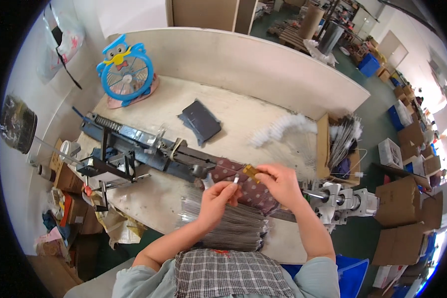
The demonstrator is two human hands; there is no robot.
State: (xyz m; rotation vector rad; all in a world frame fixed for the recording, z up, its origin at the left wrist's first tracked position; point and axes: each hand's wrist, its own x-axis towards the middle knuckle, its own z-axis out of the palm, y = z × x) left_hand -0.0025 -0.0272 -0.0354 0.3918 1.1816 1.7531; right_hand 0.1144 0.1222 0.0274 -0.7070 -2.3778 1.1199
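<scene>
My left hand (219, 199) is closed, pinching a small white cylindrical piece (236, 180) with a dark tip. Close to its right, the fingers of my right hand (281, 185) grip a small brass-coloured block (252, 172). Both hands are above a dark polka-dot cloth (251, 191) laid over part of the long metal bench machine (139, 141). Just in front of me, below the cloth, lies a wide bundle of thin metal wires (233, 226). A round dark knob (199, 172) on the machine is left of my left hand.
A blue cartoon-shaped fan (127, 78) stands at the back left, and a dark flat case (201, 122) lies mid-bench. White fluffy-ended wires (285, 128) sit near an open box (324, 149) of wires. Metal clamps (340, 198) flank my right forearm. A low partition (263, 57) borders the bench.
</scene>
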